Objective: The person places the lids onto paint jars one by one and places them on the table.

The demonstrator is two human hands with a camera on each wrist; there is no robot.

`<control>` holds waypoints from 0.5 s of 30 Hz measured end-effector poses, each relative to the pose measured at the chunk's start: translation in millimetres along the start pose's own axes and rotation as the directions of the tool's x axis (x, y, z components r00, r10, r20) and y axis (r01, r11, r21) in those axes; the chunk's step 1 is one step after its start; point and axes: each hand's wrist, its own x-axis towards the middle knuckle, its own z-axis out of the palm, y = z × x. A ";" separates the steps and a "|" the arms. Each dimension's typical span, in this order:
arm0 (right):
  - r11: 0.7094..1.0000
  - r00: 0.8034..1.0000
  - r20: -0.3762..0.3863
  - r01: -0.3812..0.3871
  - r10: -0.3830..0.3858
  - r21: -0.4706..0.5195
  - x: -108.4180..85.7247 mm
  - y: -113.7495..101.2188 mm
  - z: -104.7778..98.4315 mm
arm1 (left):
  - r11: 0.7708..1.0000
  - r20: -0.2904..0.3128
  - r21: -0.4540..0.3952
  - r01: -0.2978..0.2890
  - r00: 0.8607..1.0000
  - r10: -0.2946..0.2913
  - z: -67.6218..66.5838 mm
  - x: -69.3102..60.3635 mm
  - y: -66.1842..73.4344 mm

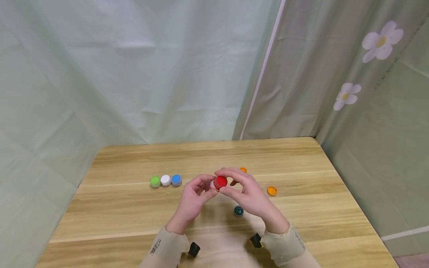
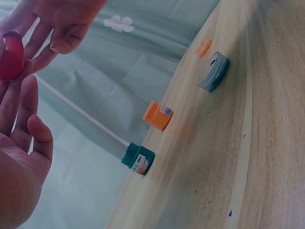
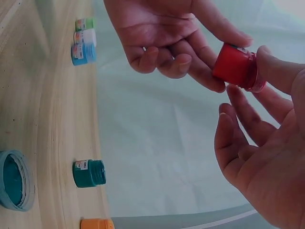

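Observation:
A small red paint jar point(image 1: 220, 182) is held above the table between both hands. My left hand point(image 1: 191, 199) grips the jar's body, thumb on one side and fingers on the other. The thumb and fingers of my right hand point(image 1: 249, 191) pinch its red lid. In the right wrist view the jar point(image 3: 233, 67) lies tilted between the fingertips. Below the hands, a teal lid point(image 1: 238, 211) rests on the table with its inside up. A lidless teal jar point(image 2: 138, 159) and a lidless orange jar point(image 2: 158, 116) stand farther back, partly hidden by my right hand in the head view.
To the left, a green-lidded jar point(image 1: 155, 181), a white-lidded jar point(image 1: 165, 180) and a blue-lidded jar point(image 1: 176, 180) stand in a row. An orange lid point(image 1: 272, 191) lies to the right on the wooden table point(image 1: 117, 208). A pale curtain point(image 1: 167, 74) hangs behind the table.

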 end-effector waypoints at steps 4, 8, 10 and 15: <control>1.000 1.000 -0.013 0.012 -0.012 -0.021 -0.3 1.6 0.7 | 1.000 0.018 0.003 -0.020 1.000 0.020 -0.1 -1.1 -0.9; 0.999 1.000 -0.026 0.007 -0.009 -0.046 -0.2 1.6 0.7 | 0.999 0.032 0.020 -0.040 0.999 0.039 -0.3 -1.2 -1.1; 0.998 1.000 -0.022 0.013 -0.014 -0.056 -0.4 1.5 0.3 | 0.999 0.038 0.029 -0.045 0.998 0.044 -0.4 -1.2 -1.1; 0.997 0.999 0.006 0.032 -0.032 -0.072 -1.6 0.7 -0.9 | 0.998 0.066 0.015 -0.056 0.996 0.055 0.1 -1.0 -0.7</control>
